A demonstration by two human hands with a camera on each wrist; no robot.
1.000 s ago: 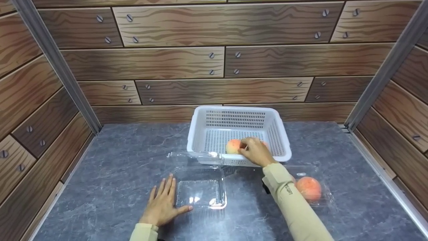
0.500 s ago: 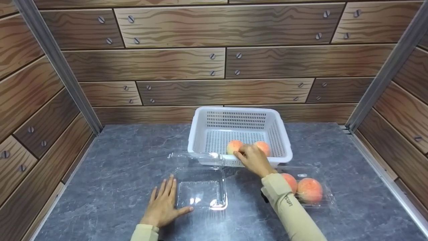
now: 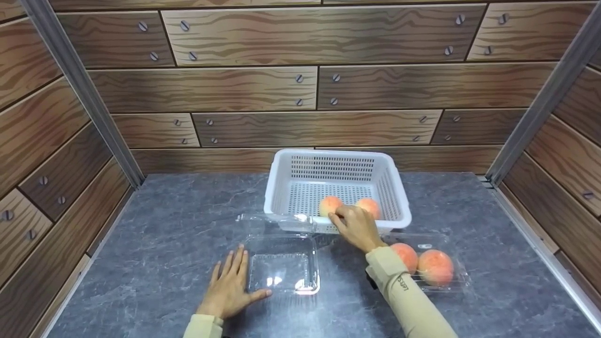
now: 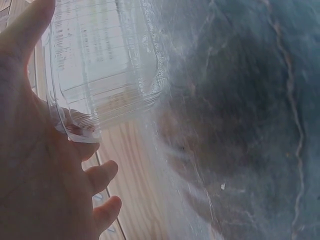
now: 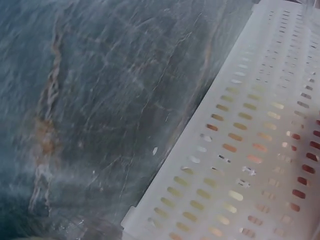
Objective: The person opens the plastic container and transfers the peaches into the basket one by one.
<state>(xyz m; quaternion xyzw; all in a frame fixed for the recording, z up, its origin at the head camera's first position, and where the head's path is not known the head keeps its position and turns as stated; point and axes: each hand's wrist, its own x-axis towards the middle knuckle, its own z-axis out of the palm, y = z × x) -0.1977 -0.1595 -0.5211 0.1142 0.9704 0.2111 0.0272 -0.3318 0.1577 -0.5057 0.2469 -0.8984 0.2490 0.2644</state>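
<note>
My left hand (image 3: 227, 284) lies with spread fingers along the left side of an open clear plastic clamshell box (image 3: 281, 272); its thumb is at the front corner. In the left wrist view this box (image 4: 107, 55) shows beside the thumb and fingers. My right hand (image 3: 358, 226) is over the front rim of a white plastic basket (image 3: 399, 197), fingers bent downward. Inside the basket, a peach (image 3: 330, 205) is by the thumb and another peach (image 3: 369, 207) lies behind the knuckles. The fingertips are hidden, so their hold is unclear. The right wrist view shows the slotted basket wall (image 5: 225, 165).
Right of the basket, a second clear plastic container (image 3: 458, 284) holds two peaches, a left peach (image 3: 404, 257) and a right peach (image 3: 435, 267), partly beside the right sleeve (image 3: 399, 281). Wood-patterned walls (image 3: 263, 126) enclose the grey marbled tabletop (image 3: 155, 244).
My right hand has drawn slightly back toward the front rim, uncovering more of the right-hand peach in the basket. The right forearm has shifted left, exposing another boxed peach. The left hand stays put.
</note>
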